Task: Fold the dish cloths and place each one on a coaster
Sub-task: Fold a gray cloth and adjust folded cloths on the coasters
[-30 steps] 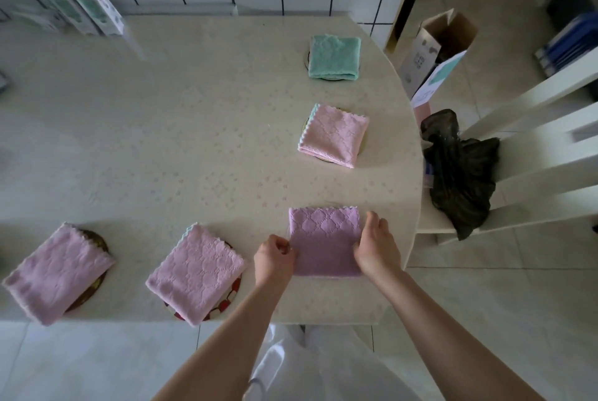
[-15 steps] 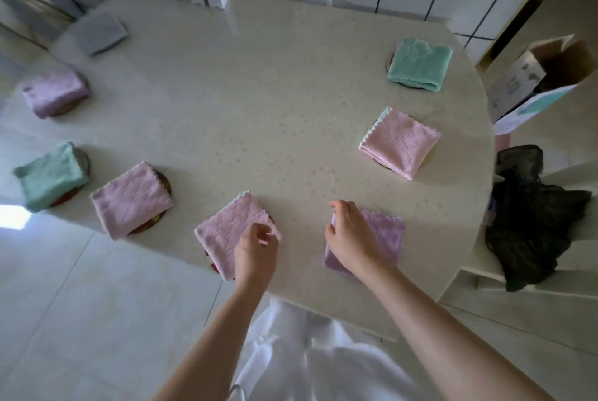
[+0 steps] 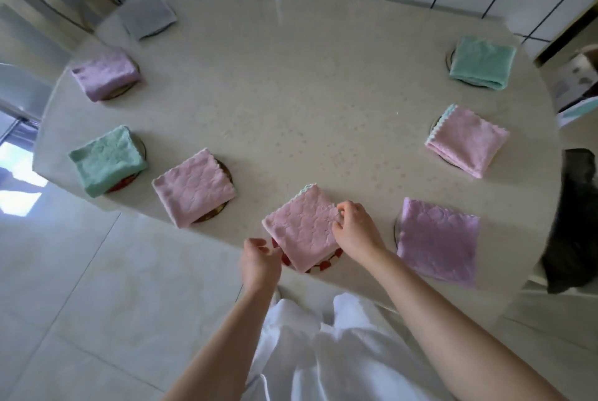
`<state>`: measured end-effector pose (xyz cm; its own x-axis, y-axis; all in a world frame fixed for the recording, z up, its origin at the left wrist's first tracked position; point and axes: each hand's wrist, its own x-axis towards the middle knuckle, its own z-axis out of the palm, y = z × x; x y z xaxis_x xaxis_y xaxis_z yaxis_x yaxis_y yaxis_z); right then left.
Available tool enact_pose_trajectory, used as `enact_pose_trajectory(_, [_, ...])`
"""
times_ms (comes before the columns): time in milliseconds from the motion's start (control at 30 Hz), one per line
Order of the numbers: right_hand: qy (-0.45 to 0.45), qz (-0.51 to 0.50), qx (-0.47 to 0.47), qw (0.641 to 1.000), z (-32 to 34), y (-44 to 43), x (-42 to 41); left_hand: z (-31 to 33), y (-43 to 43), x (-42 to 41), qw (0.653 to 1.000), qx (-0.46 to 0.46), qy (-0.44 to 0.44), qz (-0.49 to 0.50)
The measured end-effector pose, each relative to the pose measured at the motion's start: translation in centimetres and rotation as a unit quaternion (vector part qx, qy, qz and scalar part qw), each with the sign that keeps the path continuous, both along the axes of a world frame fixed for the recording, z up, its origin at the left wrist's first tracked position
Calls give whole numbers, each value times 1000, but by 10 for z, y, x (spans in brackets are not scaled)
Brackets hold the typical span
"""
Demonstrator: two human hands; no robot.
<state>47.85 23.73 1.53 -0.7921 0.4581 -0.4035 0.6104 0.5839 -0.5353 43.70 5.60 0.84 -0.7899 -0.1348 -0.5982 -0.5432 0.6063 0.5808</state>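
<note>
The right hand (image 3: 354, 229) pinches the edge of the pink dish cloth (image 3: 302, 229); the left hand (image 3: 259, 262), fingers curled, adjoins the red-and-white coaster (image 3: 327, 263), grip indeterminate.

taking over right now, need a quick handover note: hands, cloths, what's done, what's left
Right hand pinches the near pink cloth at its right corner. Left hand curls by its red-and-white coaster, grip unclear.
Done: this cloth and the other seven cloths lie folded around the table.
Left: probably just squaring the pink one on its coaster.
</note>
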Motion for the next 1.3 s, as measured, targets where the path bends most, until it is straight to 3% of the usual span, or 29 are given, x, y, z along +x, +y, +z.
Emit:
enact_pose_trajectory(100, [-23, -65, 4, 998, -6, -13, -6, -4, -11, -11, 994, 75, -84, 12])
enact_pose_trajectory(300, [-43, -178, -14, 983, -11, -17, -10, -1, -12, -22, 984, 104, -133, -47])
enact_pose_trajectory(667, [-86, -194, -66, 975, 2, -2, -21, 3, 5, -29, 933, 201, -271, 122])
enact_pose_trajectory(800, [-87, -188, -66, 976, 4, 2, -24, 2, 12, -36, 928, 185, -300, 119])
enact_pose_trajectory(900, [-74, -177, -103, 976, 6, 4, -22, 6, 12, -38, 946, 168, -270, 63])
enact_pose_trajectory(1067, [-40, -208, -161, 964, 5, -1, -1, 12, 5, -49, 950, 217, -226, -6])
enact_pose_trajectory(1167, [-34, -232, -171, 957, 0, -11, 15, 10, 6, -59, 967, 159, -161, -114])
enact_pose_trajectory(1300, [-15, -322, -228, 919, -14, -37, 35, 9, 13, -70, 969, 82, -95, -213])
